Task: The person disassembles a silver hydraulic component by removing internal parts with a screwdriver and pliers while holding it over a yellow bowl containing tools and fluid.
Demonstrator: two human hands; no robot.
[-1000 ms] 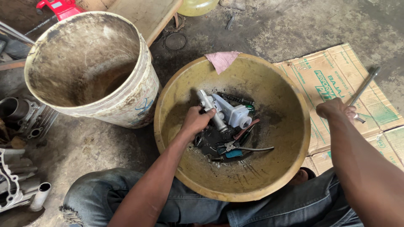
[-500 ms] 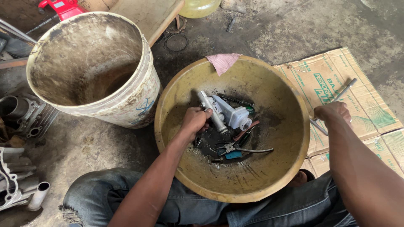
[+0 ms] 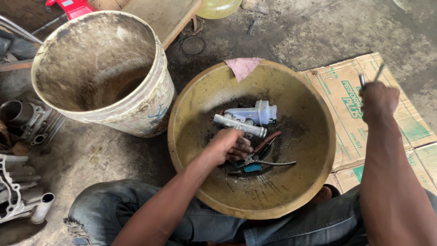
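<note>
Nearest the camera, the person's left hand (image 3: 230, 146) reaches down into the wide yellow basin (image 3: 314, 173), its fingers now curled low among the greasy tools at the bottom, beside the pliers (image 3: 264, 157). A second ago it sat higher, against the end of the white metal cylinder part (image 3: 248, 119); that part now lies free across the middle of the basin, untouched. Whether the left grip has closed on anything I cannot tell, since the fingers hide what is under them.

Farther off, the right hand (image 3: 378, 101) has risen above the flattened cardboard (image 3: 341, 114) and is clenched around a thin metal tool (image 3: 363, 82), held upright. A pink cloth (image 3: 243, 67) hangs on the basin's far rim, and a dirty white bucket (image 3: 136, 118) stands beside it.
</note>
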